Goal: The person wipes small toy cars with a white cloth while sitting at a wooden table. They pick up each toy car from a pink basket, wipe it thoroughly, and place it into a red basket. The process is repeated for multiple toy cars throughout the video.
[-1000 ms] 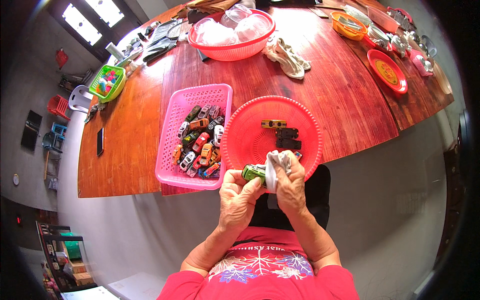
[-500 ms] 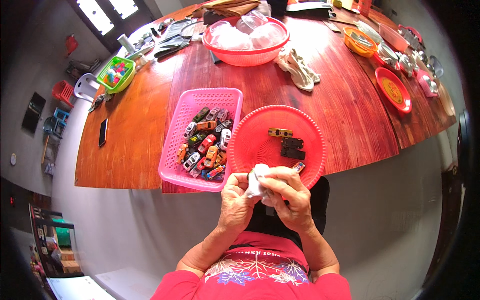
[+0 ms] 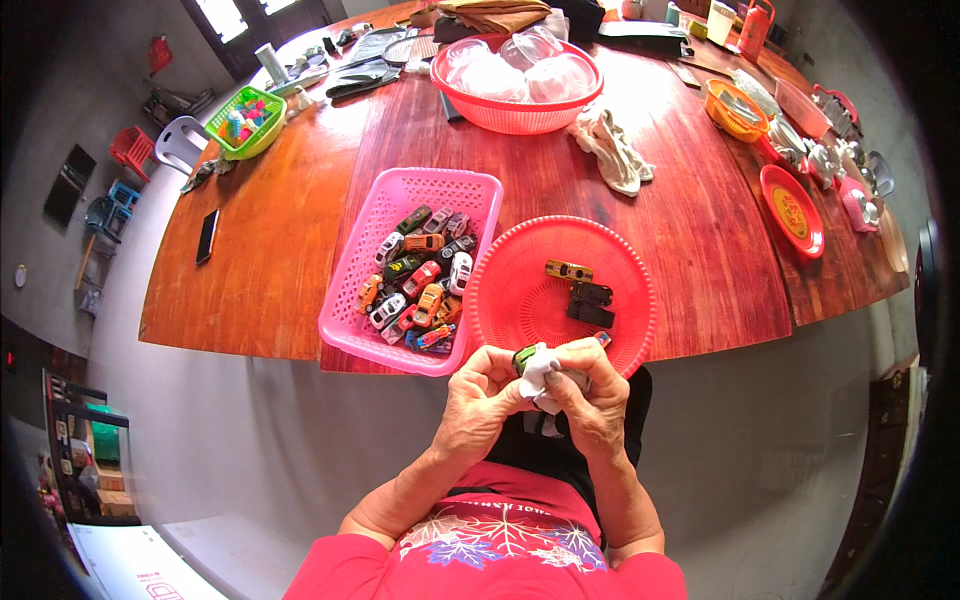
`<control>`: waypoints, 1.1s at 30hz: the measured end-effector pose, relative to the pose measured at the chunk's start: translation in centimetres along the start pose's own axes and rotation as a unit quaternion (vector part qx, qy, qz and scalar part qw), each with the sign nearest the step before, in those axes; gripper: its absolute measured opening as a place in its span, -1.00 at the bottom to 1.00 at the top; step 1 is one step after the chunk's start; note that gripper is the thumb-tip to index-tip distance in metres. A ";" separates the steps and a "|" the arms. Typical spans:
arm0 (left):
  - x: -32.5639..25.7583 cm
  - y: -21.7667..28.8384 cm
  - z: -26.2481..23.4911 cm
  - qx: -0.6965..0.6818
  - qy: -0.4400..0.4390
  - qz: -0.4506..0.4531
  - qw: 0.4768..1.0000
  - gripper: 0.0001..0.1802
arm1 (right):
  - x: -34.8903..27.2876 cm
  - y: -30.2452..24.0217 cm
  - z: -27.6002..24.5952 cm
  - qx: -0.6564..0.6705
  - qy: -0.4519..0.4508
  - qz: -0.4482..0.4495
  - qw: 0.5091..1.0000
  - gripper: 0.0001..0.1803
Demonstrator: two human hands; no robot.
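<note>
My left hand pinches a small green toy car in front of my body, just below the table edge. A crumpled white cloth is wrapped over part of the car, and my right hand grips it with thumb and fingers pressed together. Beyond my hands sits a round red basket holding a yellow toy car, dark toy cars and another one half hidden by my right hand. To its left, a pink rectangular basket contains many toy cars in mixed colours.
Farther back stand a red basket of clear plastic containers and a white cloth. A phone and a green basket of colourful pieces lie to the left. At right are an orange basket and a red plate.
The green car now shows more at the cloth's upper left. Both hands have shifted slightly, the right thumb now pressing on the cloth. The view has turned a little.
</note>
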State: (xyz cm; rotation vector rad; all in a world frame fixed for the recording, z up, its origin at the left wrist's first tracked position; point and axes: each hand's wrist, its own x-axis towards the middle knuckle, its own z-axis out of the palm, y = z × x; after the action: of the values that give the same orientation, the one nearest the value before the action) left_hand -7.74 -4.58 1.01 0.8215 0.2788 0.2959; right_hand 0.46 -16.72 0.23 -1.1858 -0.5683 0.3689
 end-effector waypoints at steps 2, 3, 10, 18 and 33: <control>0.0 0.1 -0.1 0.038 0.005 -0.004 0.999 -0.72 | 0.4 -0.4 0.4 0.063 0.023 0.063 0.996 -0.88; 0.0 0.1 -0.1 0.056 0.007 -0.005 0.998 -0.72 | 0.7 -0.6 0.6 0.094 0.035 0.094 0.990 -0.89; -0.2 1.3 0.5 0.222 -0.038 0.078 0.971 -0.70 | 1.2 -1.8 1.3 -0.157 -0.061 -0.082 0.982 -0.70; -0.3 1.0 0.4 0.201 -0.040 0.030 0.978 -0.70 | 1.2 -1.5 1.4 0.038 0.028 0.090 0.995 -0.82; 6.2 6.9 -6.7 0.267 0.109 0.143 0.947 -0.68 | -2.9 -1.1 -1.7 0.046 0.072 0.149 0.985 -0.72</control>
State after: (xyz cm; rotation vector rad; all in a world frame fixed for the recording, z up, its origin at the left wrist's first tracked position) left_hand -5.37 6.61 1.05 1.3726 0.4582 0.6003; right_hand -0.87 -20.03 0.14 -1.1981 -0.2438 0.5528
